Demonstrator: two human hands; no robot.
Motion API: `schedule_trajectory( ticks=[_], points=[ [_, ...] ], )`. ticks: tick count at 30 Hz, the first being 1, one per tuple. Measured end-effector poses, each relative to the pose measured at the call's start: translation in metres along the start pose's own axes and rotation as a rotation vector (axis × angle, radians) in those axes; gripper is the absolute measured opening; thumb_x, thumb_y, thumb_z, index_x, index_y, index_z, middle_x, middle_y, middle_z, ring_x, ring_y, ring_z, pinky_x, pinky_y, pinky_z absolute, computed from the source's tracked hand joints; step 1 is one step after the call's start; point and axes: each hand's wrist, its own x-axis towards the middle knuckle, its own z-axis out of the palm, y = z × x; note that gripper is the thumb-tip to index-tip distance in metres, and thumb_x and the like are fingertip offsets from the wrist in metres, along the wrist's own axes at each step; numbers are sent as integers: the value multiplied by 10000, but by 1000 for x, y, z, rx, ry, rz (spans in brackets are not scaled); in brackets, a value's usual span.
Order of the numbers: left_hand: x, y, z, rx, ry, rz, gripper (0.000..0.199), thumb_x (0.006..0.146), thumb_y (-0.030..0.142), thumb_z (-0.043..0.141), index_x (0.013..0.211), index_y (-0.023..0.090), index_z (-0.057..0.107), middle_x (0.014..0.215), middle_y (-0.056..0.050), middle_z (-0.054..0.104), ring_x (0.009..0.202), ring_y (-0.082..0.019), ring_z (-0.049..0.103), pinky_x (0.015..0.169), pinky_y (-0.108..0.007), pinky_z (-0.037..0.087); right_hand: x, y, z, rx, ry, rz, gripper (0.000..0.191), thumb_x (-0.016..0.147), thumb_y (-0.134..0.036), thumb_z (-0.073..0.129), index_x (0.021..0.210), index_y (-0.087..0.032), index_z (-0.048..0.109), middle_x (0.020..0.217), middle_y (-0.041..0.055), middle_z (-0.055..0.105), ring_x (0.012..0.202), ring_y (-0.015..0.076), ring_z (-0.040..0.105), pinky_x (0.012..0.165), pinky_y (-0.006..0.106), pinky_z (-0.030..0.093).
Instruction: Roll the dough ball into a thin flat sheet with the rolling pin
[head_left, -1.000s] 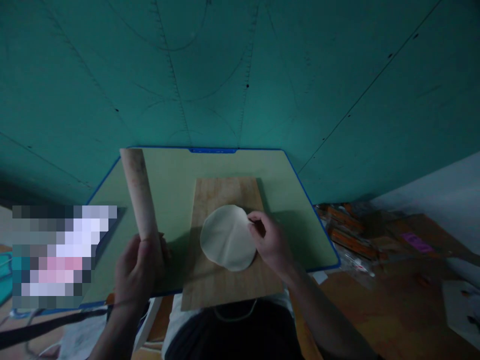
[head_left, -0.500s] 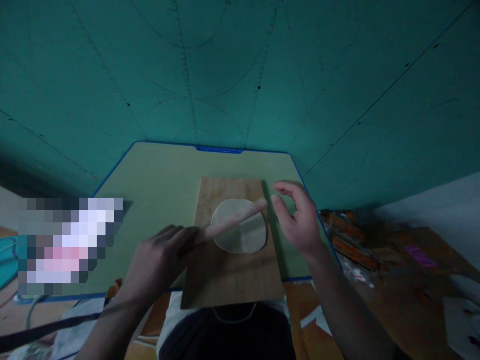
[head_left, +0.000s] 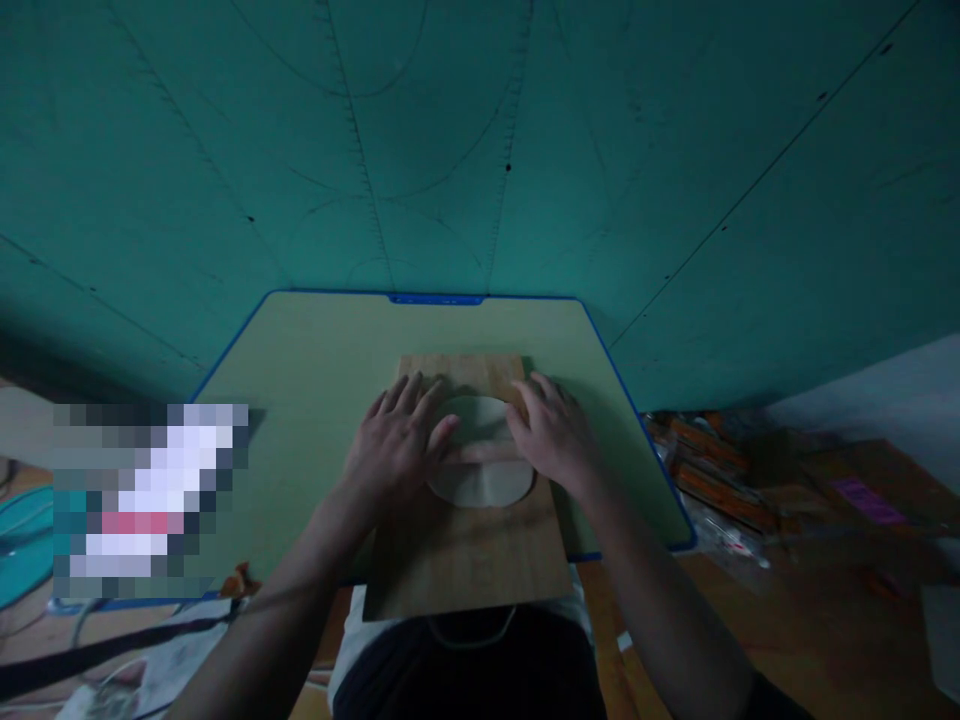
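A flat, round sheet of dough (head_left: pixel 481 486) lies on a wooden board (head_left: pixel 472 565). Across the dough rests a slim wooden rolling pin (head_left: pixel 484 453), level from left to right, its ends hidden under my hands. My left hand (head_left: pixel 401 435) is laid over the pin's left end, fingers stretched forward and a little spread, thumb reaching inward. Over the right end lies my right hand (head_left: pixel 553 428), also with fingers extended rather than wrapped round it.
The board sits on a pale green table (head_left: pixel 322 350) with a blue edge, overhanging its near side. A blurred-out object (head_left: pixel 150 490) stands at the left of the table. Behind rises a green wall (head_left: pixel 450 150). Cardboard boxes (head_left: pixel 885 480) are on the right.
My right hand has come in from beside the board onto the rolling pin. My left hand has moved forward and opened from its grip. The pin has turned from slanted to level across the dough.
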Motion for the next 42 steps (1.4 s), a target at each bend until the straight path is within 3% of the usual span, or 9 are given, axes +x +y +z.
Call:
schedule_trajectory(
  ticks=[4,13,25,35,42],
  points=[
    [-18,10,-4,21,5,4,598,1050,454,252,1456,88,492,1490,-192,529,1422,-348,443,1123,-512,429,-20,-9,-7,-81,-49,-41,444,1000,-328,399,1329,-132,623,1440,201,561,1301,331,530,1080,478,412],
    [-55,28,-15,22,18,10,521,1034,387,321,1356,70,581,1457,-186,561,1426,-378,414,1139,-562,401,-61,-22,-15,-125,-67,-55,507,1028,-358,352,1401,-95,572,1458,187,560,1370,362,481,1160,532,334],
    [-105,38,0,-78,161,27,526,996,376,483,1451,115,444,1407,-200,569,1313,-364,489,1036,-550,509,-98,-19,-11,-78,21,-194,547,948,-440,578,1397,-129,548,1470,198,535,1340,394,478,1136,597,334],
    [-96,36,2,-94,166,10,439,990,374,503,1353,128,517,1384,-182,573,1311,-360,477,1063,-540,479,-90,-20,-15,12,8,-168,406,940,-407,599,1288,-197,598,1380,133,601,1244,348,521,974,509,448],
    [-93,41,-4,-139,187,-21,362,975,342,525,1268,133,571,1285,-178,628,1236,-350,509,1032,-555,486,-92,-20,-8,71,95,-136,378,907,-414,651,1214,-195,645,1318,119,646,1165,328,567,941,475,438]
  ],
)
